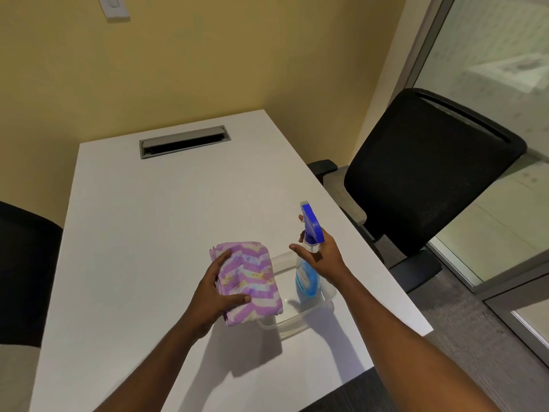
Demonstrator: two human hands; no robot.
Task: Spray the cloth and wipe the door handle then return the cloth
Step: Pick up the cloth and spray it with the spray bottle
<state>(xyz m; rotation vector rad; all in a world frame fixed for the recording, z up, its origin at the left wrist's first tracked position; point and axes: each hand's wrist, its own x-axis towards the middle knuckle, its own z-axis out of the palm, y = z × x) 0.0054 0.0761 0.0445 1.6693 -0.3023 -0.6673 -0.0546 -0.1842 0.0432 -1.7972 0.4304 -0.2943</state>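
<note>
A folded purple-and-white patterned cloth is held above the white table by my left hand, thumb on top and fingers along its left edge. My right hand grips the neck of a clear spray bottle with blue liquid and a blue trigger head. The nozzle points away from me, with the bottle just right of the cloth. The bottle's base hangs over a clear plastic tub on the table. No door handle is in view.
The white table has a grey cable slot at its far end. A black mesh office chair stands to the right and another dark chair at the left. A glass partition lies at the far right.
</note>
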